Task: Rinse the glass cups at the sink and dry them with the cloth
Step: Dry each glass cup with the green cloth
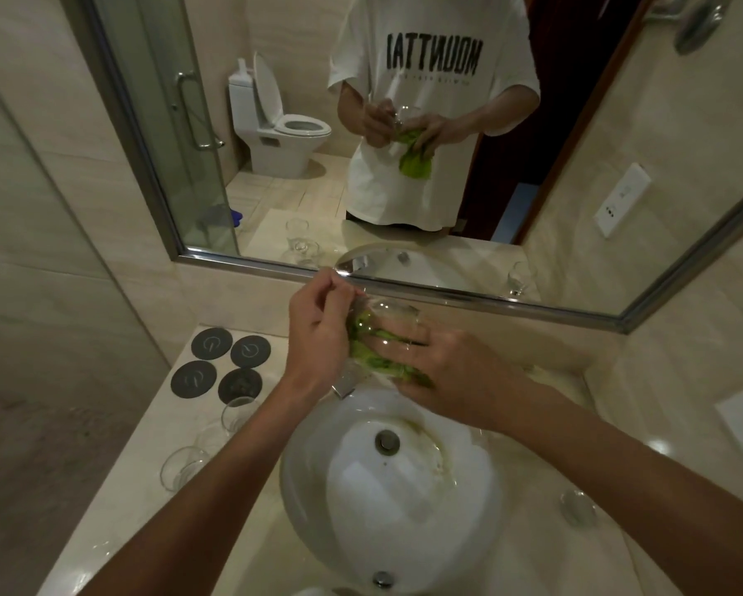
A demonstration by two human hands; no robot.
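Your two hands meet just above the centre of the frame, over the far rim of the white sink (pixel 309 458). Your left hand (pixel 314 333) has its fingers curled and pinches the near edge of a clear glass cup (pixel 385 320), which lies tilted on its side between both hands. Your right hand (pixel 447 372) wraps around the cup from the right, fingers spread along the glass wall and pressing the green cloth (pixel 372 359) against it; the cloth is bunched partly inside and partly below the cup. The chrome faucet (pixel 346 382) shows just beneath the cloth. On the counter (pixel 116 509) at lower left, two more glass cups (pixel 236 415) (pixel 180 468) stand near your left forearm, just below four dark round coasters (pixel 223 365). Another small glass (pixel 578 507) stands at lower right, well apart from the sink drain (pixel 387 440). The mirror (pixel 275 144) fills the upper half of the frame.
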